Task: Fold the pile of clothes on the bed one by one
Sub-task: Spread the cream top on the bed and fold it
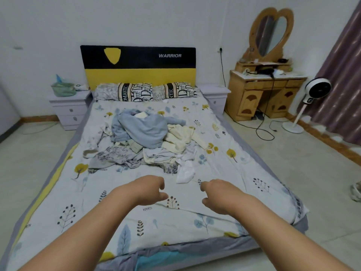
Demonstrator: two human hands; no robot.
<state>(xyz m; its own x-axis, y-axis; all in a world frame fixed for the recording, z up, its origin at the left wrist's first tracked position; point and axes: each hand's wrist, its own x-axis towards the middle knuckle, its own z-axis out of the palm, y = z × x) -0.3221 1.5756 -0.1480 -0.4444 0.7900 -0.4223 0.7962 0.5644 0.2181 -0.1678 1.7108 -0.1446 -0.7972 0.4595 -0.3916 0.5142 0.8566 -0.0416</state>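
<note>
Clothes (142,137) lie heaped mid-bed (244,173), unfolded, a blue garment (144,128) on top. Left hand (146,189) and right hand (218,194) hover nearer the foot, fingers loosely curled, holding nothing.

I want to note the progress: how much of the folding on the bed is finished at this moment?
Done: nothing visible; no folded piece lies on the bed sheet. In hand: nothing; the left hand and right hand hover above the sheet with loosely curled fingers, short of the pile of clothes. Left: the whole pile, with the blue garment on top and the white piece nearest the hands.
</note>
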